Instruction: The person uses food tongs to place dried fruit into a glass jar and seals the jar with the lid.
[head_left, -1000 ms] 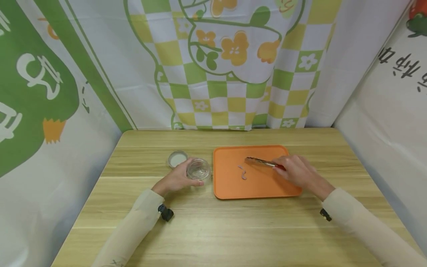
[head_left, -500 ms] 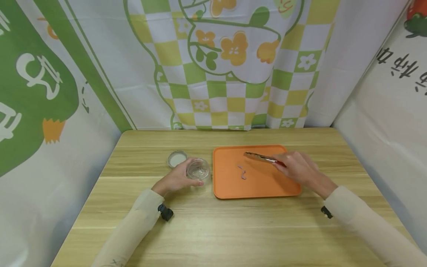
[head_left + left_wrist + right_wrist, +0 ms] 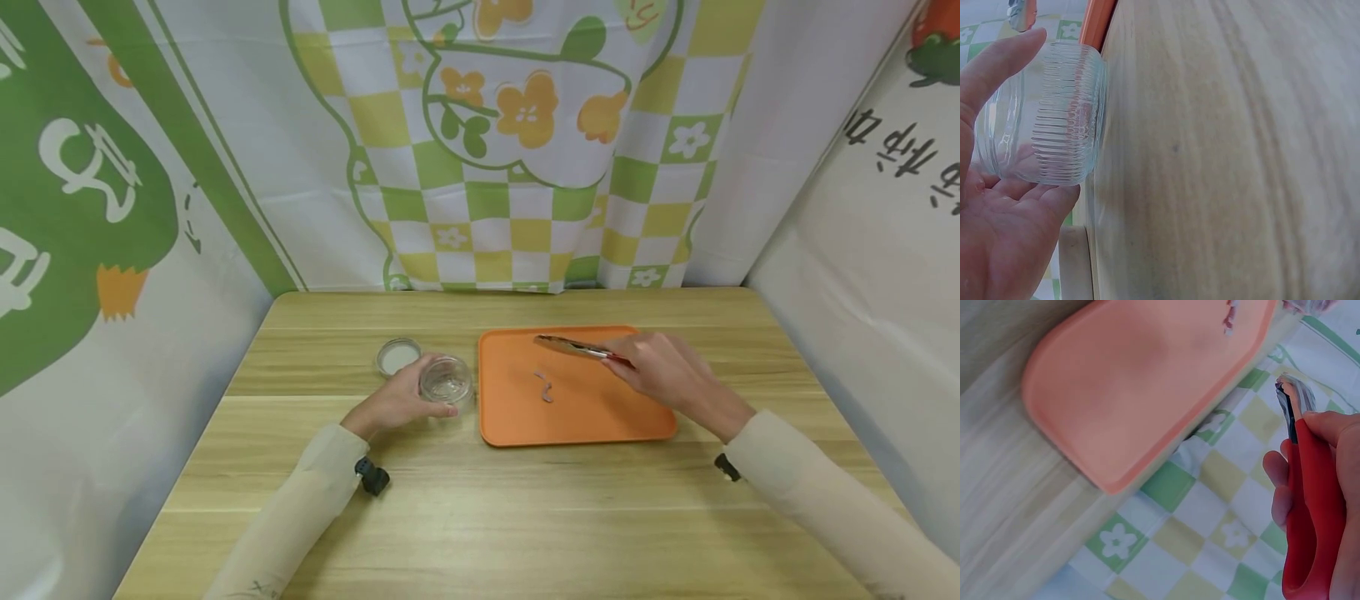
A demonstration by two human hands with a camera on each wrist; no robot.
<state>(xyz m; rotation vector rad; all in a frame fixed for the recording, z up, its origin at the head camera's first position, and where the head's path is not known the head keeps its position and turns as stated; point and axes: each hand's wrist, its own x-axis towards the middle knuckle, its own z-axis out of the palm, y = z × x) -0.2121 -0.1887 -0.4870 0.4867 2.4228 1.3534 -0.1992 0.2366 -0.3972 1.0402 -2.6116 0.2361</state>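
Note:
My left hand [image 3: 399, 402] holds a small clear glass jar [image 3: 447, 382] by its side, thumb and fingers round the wall. In the left wrist view the ribbed jar [image 3: 1063, 125] lies between the thumb and fingers, close to the tabletop. My right hand [image 3: 666, 373] grips tongs [image 3: 577, 347], whose red handles [image 3: 1319, 494] show in the right wrist view. The metal ends of the tongs are over the far part of the orange tray [image 3: 607, 421], close together. A few small pinkish strips [image 3: 547, 392] lie on the tray's left half.
A round jar lid [image 3: 398, 357] lies on the wooden table [image 3: 465, 517] just beyond the left hand. Right beside the jar runs the tray's left rim. A patterned cloth [image 3: 487, 200] hangs behind the table, with printed sheets on both sides.
My right hand has moved slightly away from me and to the left, carrying the tongs toward the tray's far edge. The left hand and jar have stayed in place.

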